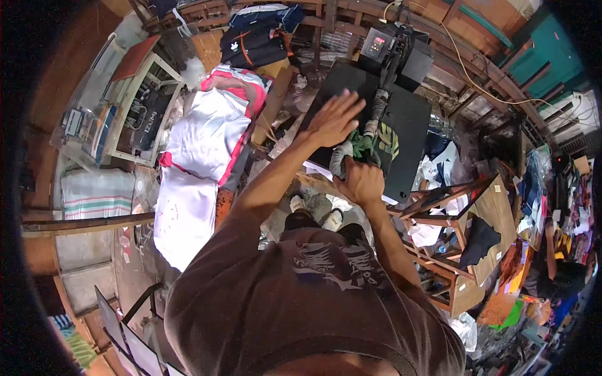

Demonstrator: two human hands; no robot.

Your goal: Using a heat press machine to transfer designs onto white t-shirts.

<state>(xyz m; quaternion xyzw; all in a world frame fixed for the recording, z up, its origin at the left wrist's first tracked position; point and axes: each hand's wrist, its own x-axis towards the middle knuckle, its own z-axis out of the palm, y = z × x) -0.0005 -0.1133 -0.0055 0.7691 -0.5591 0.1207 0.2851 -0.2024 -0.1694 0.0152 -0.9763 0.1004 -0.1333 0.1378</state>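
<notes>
1. Spread the left hand (335, 119) palm down, with fingers extended, above the left part of the heat press (407, 119); from overhead, could not tell touching from hovering over its black top plate (335, 78).
2. Curled the right hand (365, 180) over the near end of the cloth-wrapped handle (378, 106), nearer the body than the left hand, with fingertips hidden beneath.
3. Had the handle running along the middle of the press, with green cloth (362, 144) bunched just beyond the right hand.
4. Showed yellow stripes (389, 141) on the dark surface just right of the handle.
5. Had a dark control box (377, 44) with a lit red display at the far end of the press.
6. Had white fabric (207, 131) with pink edging spread out to the left, with dark garments (254, 47) piled beyond.
7. Had a wooden frame (433, 219) to the right, near a black cloth (481, 241) against a board (498, 210).
</notes>
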